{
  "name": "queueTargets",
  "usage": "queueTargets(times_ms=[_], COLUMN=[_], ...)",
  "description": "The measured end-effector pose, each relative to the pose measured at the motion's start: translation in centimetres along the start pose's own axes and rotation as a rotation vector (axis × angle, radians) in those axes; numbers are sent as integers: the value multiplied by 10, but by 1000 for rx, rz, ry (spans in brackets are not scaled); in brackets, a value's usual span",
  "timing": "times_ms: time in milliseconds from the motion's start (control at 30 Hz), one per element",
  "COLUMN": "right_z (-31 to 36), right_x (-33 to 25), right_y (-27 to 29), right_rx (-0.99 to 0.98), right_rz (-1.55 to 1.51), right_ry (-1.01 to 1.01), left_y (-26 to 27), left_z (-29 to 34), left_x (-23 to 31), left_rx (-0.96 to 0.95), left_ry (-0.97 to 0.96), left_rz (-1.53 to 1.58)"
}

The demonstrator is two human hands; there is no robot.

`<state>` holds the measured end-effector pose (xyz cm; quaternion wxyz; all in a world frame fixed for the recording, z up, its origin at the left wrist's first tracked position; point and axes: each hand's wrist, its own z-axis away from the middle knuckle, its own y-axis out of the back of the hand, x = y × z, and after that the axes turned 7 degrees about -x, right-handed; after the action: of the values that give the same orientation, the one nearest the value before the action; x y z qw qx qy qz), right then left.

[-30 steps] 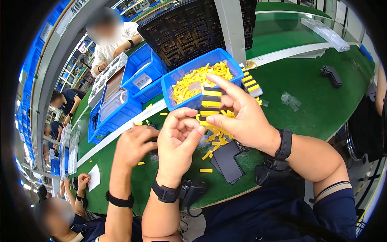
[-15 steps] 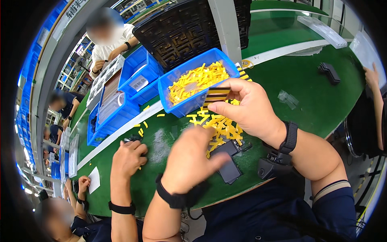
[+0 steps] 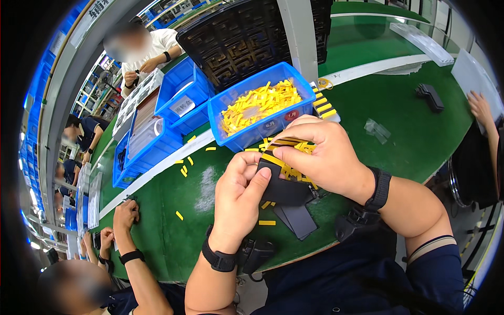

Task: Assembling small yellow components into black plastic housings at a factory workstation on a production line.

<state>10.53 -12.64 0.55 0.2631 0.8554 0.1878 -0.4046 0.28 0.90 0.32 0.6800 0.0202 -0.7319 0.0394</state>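
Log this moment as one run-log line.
left hand: holds black plate | right hand: presses yellow strip onto it | blue bin: behind

The bin (image 3: 247,134) is blue, heaped with yellow strips (image 3: 257,105). Behind the bin stands a black tray (image 3: 236,42) with a maze-like relief. In front of the bin, a black plate (image 3: 281,184) carries yellow stripes. The table (image 3: 399,105) is green, with a white stripe beside the bin.
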Motion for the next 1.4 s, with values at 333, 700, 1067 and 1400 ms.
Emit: queueTargets(times_ms=[333,700,1067,1400], right_z=[-1,2,-1,3], right_x=[5,7,2,-4], right_y=[-3,-7,1,-1], right_rx=[26,5,23,-18], right_rz=[83,266,402,250], right_ry=[96,150,403,401], left_y=[1,1,5,5], left_z=[0,3,1,-1], left_x=[0,-2,-1,0], left_rx=[-4,52,113,82], left_ry=[-16,-9,-73,-107], left_rz=[-11,-144,-148,41])
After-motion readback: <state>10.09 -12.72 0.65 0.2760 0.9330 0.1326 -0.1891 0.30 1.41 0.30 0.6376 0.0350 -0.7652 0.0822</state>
